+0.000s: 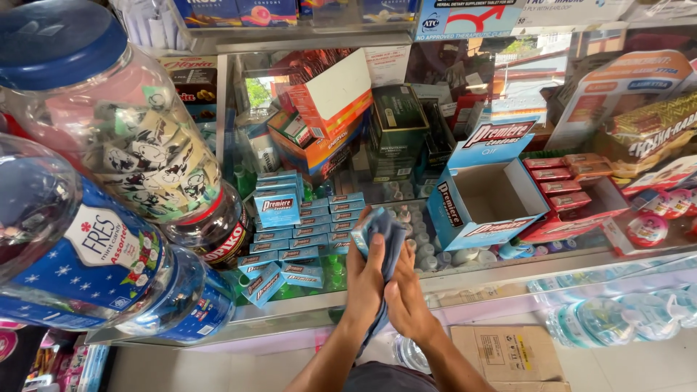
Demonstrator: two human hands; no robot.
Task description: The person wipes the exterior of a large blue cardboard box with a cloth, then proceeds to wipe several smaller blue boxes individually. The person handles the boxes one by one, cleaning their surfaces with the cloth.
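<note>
My left hand (365,279) and my right hand (406,297) are pressed together around a blue cloth (381,232), both gripping it over the glass counter top (508,272). The cloth's upper end sticks out above my fingers and a strip hangs down between my forearms. Just left of my hands, rows of small blue boxes (298,232) lie stacked on the glass. An open, empty blue carton (485,196) sits just right of my hands.
Large clear candy jars with blue lids (94,123) stand at the left. Orange and dark green boxes (341,116) crowd the back. Red packets in a tray (573,189) lie at the right. Below the counter are a cardboard box (508,352) and water bottles (624,319).
</note>
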